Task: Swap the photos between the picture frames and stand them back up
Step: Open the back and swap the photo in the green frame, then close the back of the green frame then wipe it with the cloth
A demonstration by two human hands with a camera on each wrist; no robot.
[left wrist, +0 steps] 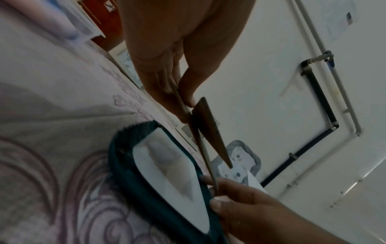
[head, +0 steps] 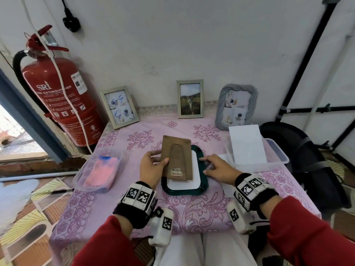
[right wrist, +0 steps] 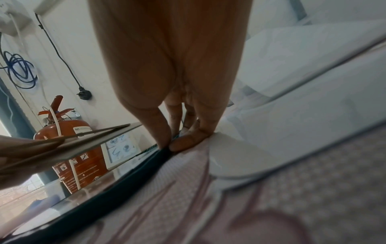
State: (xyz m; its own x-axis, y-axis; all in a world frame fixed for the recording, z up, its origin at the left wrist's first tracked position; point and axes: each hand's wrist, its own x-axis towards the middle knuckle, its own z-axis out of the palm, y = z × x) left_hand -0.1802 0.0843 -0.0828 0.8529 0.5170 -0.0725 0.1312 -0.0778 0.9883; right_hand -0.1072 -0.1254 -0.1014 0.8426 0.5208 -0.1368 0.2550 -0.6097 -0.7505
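A dark green frame (head: 184,192) (left wrist: 146,189) (right wrist: 125,186) lies face down on the floral tablecloth, and the white back of a photo (head: 184,184) (left wrist: 171,173) shows in its opening. Just above it, tilted, is a brown backing board (head: 176,158) (left wrist: 211,125) (right wrist: 94,142) with its stand flap. My left hand (head: 157,160) (left wrist: 183,105) pinches the board's left edge. My right hand (head: 204,166) (right wrist: 173,143) pinches the green frame's right rim. Three frames stand at the wall: a silver one (head: 119,107), a cat-photo one (head: 190,98) and a grey ruffled one (head: 236,107).
A clear tub (head: 80,175) with pink and blue cloth sits left of the green frame. Another clear tub (head: 278,152) at the right holds a white sheet (head: 247,144). A red fire extinguisher (head: 57,96) hangs left of the table, and a black bag (head: 299,160) lies beyond its right edge.
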